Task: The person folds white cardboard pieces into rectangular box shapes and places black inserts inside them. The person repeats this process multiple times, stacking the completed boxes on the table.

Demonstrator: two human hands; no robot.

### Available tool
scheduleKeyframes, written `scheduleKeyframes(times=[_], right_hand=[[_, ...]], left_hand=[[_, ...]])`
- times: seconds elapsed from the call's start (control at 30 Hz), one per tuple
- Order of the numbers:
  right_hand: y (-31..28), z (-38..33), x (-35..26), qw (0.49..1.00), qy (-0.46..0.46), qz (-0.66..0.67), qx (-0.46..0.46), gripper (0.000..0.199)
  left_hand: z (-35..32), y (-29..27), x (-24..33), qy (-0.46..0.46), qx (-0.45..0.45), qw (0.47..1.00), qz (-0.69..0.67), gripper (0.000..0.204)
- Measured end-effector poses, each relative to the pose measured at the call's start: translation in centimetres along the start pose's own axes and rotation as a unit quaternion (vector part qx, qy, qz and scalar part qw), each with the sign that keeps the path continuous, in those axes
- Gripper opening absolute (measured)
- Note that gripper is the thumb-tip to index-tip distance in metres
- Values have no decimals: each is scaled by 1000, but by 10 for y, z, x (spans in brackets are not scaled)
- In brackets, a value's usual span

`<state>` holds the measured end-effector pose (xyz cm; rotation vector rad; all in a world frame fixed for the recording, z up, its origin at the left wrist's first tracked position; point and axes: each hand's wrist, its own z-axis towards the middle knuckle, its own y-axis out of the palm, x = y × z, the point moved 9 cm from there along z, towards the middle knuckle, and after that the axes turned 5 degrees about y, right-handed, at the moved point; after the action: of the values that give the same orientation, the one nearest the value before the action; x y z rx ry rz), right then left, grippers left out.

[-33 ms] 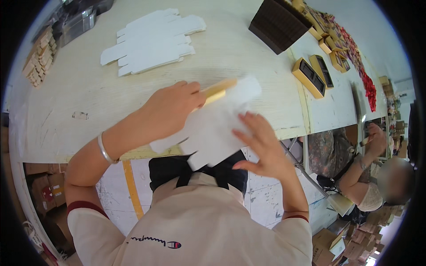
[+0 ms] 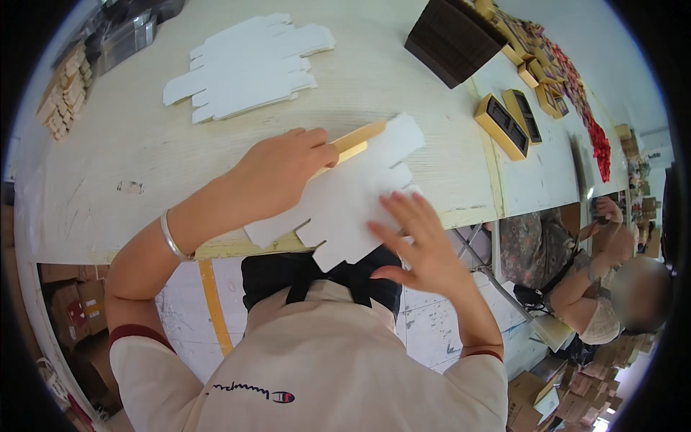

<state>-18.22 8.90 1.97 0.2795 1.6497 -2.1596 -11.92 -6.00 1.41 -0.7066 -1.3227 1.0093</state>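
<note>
A white die-cut cardboard blank lies flat at the near edge of the pale wooden table, partly overhanging it. My left hand grips a flat yellow wooden stick and presses it onto the blank's far part. My right hand rests on the blank's near right corner with its fingers spread and nothing held. A silver bangle sits on my left wrist.
A stack of white blanks lies at the back. A dark brown stack and yellow boxes with dark inserts sit to the right. Small tan boxes line the left edge. Another person sits lower right.
</note>
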Motion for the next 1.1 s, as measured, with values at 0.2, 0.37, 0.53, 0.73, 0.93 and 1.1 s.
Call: scheduleKeyframes(times=[0.2,0.37,0.53,0.73,0.93,1.1], right_hand=[[10,5,3,998,-3,22,61,22],[4,51,20,991,105,58,58,22],[10,30,-9,987,-83,-81,113,27],[19,4,-21,989,-68,-89,94,32],[15,42,4,997,53,39,-48,13],[4,58,22,996,76,-42,-7,19]], left_hand=[[14,5,6,71,-15,997,-17,14],[16,9,4,60,-53,997,-6,12],[1,0,14,59,-34,998,-15,49],[-20,7,43,100,-12,994,40,61],[-17,12,38,62,-27,997,37,33],[-15,9,27,33,7,999,36,14]])
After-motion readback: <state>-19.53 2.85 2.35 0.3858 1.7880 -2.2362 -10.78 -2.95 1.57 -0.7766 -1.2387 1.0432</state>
